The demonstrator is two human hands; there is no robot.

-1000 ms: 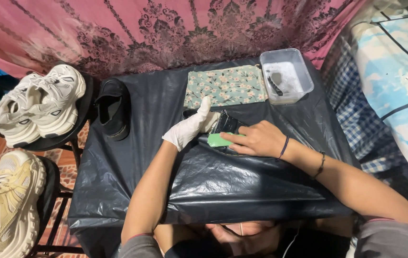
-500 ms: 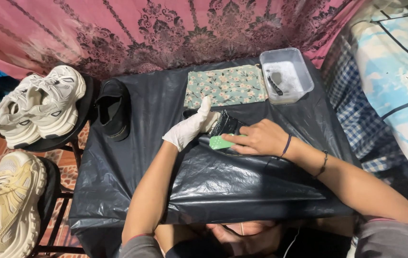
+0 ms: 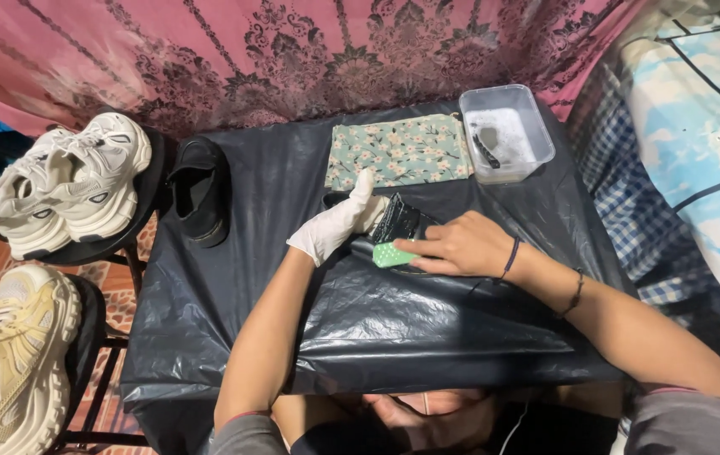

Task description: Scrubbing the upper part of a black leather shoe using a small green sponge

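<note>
My left hand (image 3: 339,223) wears a white glove and grips a black shoe (image 3: 398,221) lying on the table covered in black plastic (image 3: 393,320). The glove's thumb points up. My right hand (image 3: 461,246) is bare, with dark bands at the wrist, and presses a small green sponge (image 3: 393,254) against the near side of that shoe. Most of the shoe is hidden under the two hands.
A second black shoe (image 3: 200,198) stands at the table's left edge. A floral cloth (image 3: 400,152) and a clear plastic tub (image 3: 507,131) with a dark brush lie at the back. White sneakers (image 3: 73,181) and cream sneakers (image 3: 2,354) rest on stools to the left.
My right hand has slid the green sponge slightly along the shoe; my gloved left hand stays in place.
</note>
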